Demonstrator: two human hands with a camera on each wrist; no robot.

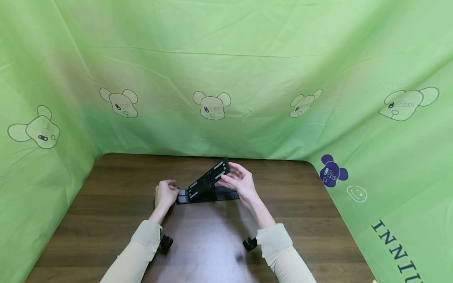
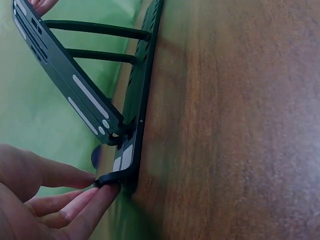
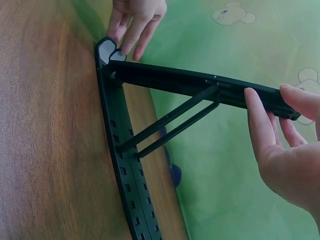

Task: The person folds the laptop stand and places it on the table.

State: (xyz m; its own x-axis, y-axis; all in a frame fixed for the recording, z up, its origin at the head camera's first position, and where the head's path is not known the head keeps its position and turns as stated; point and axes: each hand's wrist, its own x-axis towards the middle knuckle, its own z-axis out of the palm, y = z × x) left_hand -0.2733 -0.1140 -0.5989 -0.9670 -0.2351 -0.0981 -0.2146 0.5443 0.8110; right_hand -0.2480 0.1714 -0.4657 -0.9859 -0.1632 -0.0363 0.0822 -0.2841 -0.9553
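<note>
Black stand (image 1: 207,184) near the back edge of the tabletop (image 1: 106,204), about the middle, top part tilted up on two thin legs. Left hand (image 1: 165,194) pinching the low end with curled fingers (image 2: 75,205). Right hand (image 1: 240,182) holding the raised end, fingers (image 3: 260,125) loosely bent around it. Green cloth (image 1: 226,70) behind

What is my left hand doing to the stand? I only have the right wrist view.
Observer: The left hand pinches the lip at the low end of the black stand with its fingertips.
Operator: Is the base flat on the table?
Observer: Yes, the head view shows it lying flat on the brown table.
Operator: Which end is raised?
Observer: The end at the right hand, tilted up towards the green cloth.
</note>
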